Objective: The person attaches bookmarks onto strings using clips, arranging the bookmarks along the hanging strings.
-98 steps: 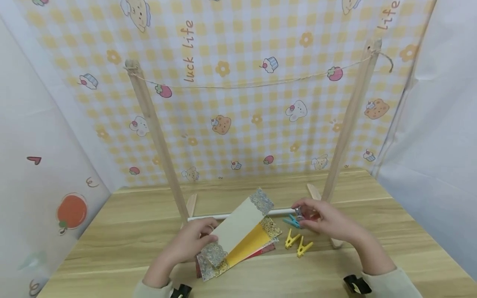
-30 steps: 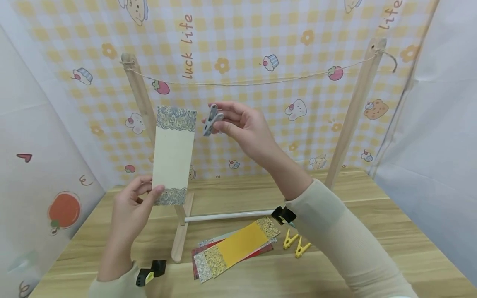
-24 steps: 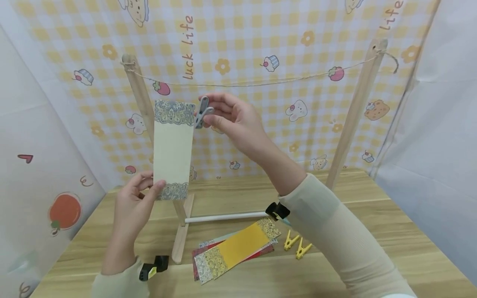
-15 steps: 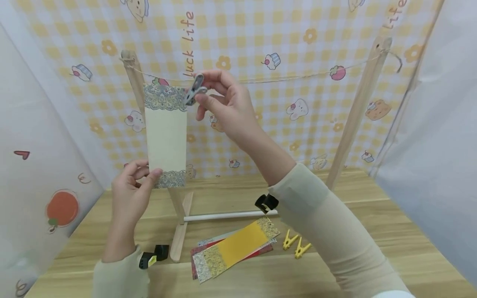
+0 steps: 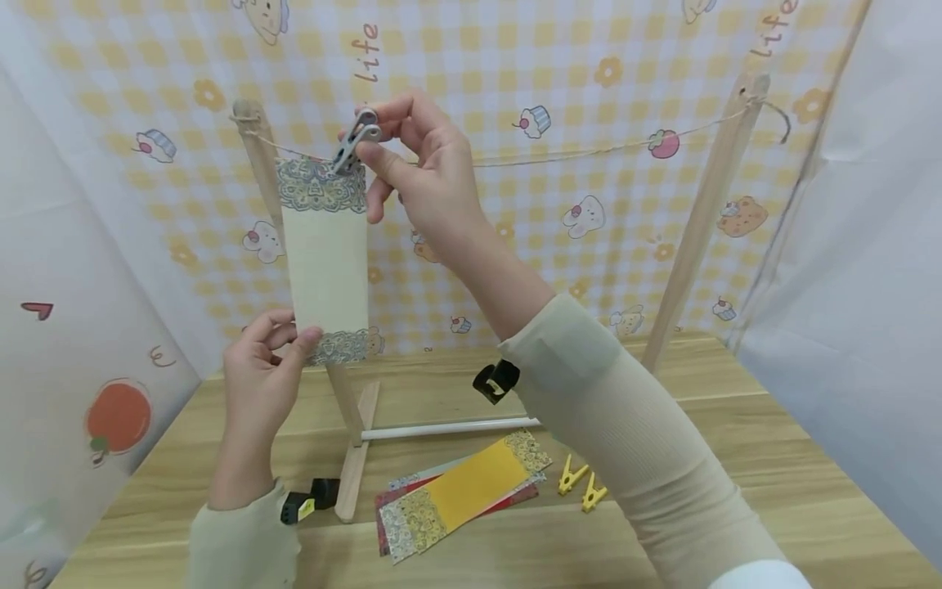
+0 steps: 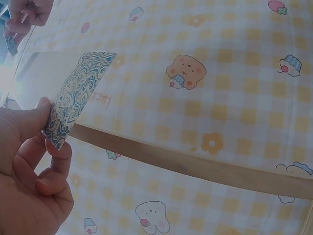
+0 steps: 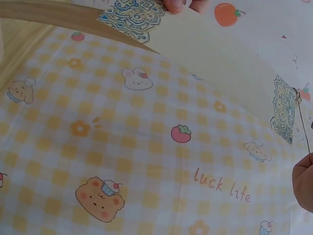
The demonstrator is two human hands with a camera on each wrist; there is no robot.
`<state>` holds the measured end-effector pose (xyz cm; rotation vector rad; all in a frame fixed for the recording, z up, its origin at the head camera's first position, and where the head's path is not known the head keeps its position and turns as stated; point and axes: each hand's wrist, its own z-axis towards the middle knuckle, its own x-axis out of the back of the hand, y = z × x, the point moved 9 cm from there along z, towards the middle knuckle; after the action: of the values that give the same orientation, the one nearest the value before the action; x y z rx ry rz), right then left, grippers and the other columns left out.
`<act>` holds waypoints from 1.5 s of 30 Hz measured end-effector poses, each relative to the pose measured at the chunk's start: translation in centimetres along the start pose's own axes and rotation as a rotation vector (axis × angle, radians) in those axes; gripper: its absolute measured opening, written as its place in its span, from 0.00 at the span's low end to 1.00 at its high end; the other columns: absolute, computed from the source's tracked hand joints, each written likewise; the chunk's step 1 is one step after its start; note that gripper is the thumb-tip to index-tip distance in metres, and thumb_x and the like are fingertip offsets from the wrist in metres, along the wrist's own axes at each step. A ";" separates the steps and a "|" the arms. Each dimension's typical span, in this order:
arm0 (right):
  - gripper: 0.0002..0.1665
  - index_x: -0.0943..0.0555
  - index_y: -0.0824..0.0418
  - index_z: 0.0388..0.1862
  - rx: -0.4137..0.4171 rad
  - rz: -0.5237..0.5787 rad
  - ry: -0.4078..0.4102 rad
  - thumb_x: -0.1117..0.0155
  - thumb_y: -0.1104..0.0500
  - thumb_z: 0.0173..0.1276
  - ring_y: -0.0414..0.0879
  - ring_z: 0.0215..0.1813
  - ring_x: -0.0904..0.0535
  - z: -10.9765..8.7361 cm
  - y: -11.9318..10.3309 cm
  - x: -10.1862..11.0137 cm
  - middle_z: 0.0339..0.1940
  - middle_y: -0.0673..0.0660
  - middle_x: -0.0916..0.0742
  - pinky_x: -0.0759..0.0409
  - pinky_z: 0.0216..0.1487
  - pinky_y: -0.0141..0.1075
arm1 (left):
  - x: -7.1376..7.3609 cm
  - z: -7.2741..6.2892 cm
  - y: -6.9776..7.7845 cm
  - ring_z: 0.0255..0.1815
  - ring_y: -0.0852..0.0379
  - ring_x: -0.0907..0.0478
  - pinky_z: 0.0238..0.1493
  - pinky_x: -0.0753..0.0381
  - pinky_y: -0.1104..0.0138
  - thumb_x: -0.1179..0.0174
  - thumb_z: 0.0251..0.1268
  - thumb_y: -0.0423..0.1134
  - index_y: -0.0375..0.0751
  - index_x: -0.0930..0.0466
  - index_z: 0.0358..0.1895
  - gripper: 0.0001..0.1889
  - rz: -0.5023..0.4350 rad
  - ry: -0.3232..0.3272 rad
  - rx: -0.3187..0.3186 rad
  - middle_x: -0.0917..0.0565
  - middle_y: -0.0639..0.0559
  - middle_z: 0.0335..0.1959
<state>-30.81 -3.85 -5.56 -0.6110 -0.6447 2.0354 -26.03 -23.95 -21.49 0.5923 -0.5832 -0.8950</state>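
Note:
A cream card (image 5: 327, 270) with blue-and-gold patterned ends is held upright before the left post. My left hand (image 5: 261, 360) pinches its lower left corner between thumb and fingers, as the left wrist view also shows on the patterned end (image 6: 80, 90). In my right hand (image 5: 430, 159) is a grey clothespin (image 5: 356, 143), gripped by its handles. Its tip overlaps the card's top edge, right at the string (image 5: 552, 155) tied between two wooden posts. From the right wrist camera, the card's top end (image 7: 284, 110) lies close to the string (image 7: 303, 125).
On the wooden table (image 5: 736, 466) lie a yellow card (image 5: 478, 483) over red and pale ones, and two yellow clothespins (image 5: 571, 474). A white rod (image 5: 449, 428) runs low from the left post (image 5: 346, 401) toward the right post (image 5: 699, 221). A checked cloth hangs behind.
My left hand took the cream card off the pile and raised it to the string. My right hand brought the grey clothespin up from the table, then leftward onto the card's top edge.

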 end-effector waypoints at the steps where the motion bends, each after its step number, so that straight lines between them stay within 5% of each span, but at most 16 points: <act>1: 0.07 0.27 0.71 0.43 0.003 0.000 0.002 0.41 0.75 0.67 0.50 0.12 0.29 0.1 0.0 0.0 0.37 0.61 0.15 0.27 0.16 0.36 | -0.1 0.0 0.0 0.17 0.72 0.32 0.16 0.37 0.77 0.35 0.62 0.26 0.34 0.19 0.40 0.05 0.001 -0.001 0.000 0.18 0.85 0.27; 7: 0.05 0.26 0.70 0.40 0.023 -0.067 -0.002 0.40 0.74 0.67 0.48 0.12 0.29 1.0 -0.1 -0.3 0.33 0.54 0.16 0.26 0.16 0.36 | -0.4 0.1 0.1 0.19 0.72 0.28 0.15 0.36 0.77 0.36 0.62 0.26 0.26 0.20 0.42 0.07 -0.023 -0.002 -0.005 0.18 0.84 0.28; 19: 0.06 0.25 0.68 0.38 -0.071 -0.097 0.055 0.38 0.74 0.65 0.47 0.14 0.31 2.0 1.1 -0.5 0.30 0.55 0.19 0.29 0.16 0.34 | -0.3 0.2 -0.2 0.18 0.72 0.32 0.16 0.37 0.77 0.36 0.63 0.26 0.26 0.20 0.41 0.07 -0.043 0.004 -0.012 0.16 0.81 0.28; 29: 0.08 0.25 0.67 0.44 -0.162 -0.112 0.015 0.39 0.73 0.68 0.47 0.13 0.31 1.8 2.2 -0.9 0.30 0.56 0.20 0.28 0.17 0.33 | -0.8 0.4 0.1 0.13 0.73 0.37 0.14 0.39 0.78 0.36 0.61 0.25 0.23 0.21 0.43 0.09 -0.066 -0.003 -0.075 0.18 0.85 0.30; 39: 0.19 0.25 0.72 0.59 -0.149 -0.156 -0.081 0.39 0.70 0.70 0.45 0.12 0.27 1.7 2.4 -1.2 0.36 0.59 0.14 0.26 0.19 0.34 | -1.2 0.6 -0.6 0.20 0.73 0.32 0.18 0.36 0.79 0.35 0.63 0.31 0.29 0.18 0.43 0.09 0.003 -0.011 -0.008 0.20 0.88 0.26; 45: 0.23 0.25 0.65 0.64 -0.206 -0.204 -0.083 0.38 0.66 0.71 0.45 0.14 0.23 1.3 2.9 -0.9 0.44 0.62 0.13 0.34 0.19 0.29 | -1.3 0.5 -1.0 0.28 0.76 0.26 0.20 0.34 0.80 0.34 0.63 0.32 0.32 0.17 0.44 0.09 0.037 -0.034 0.017 0.21 0.89 0.26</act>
<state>-32.90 -6.26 -6.32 -0.5564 -0.9363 1.8245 -27.49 -23.47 -22.11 0.5812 -0.6311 -0.8672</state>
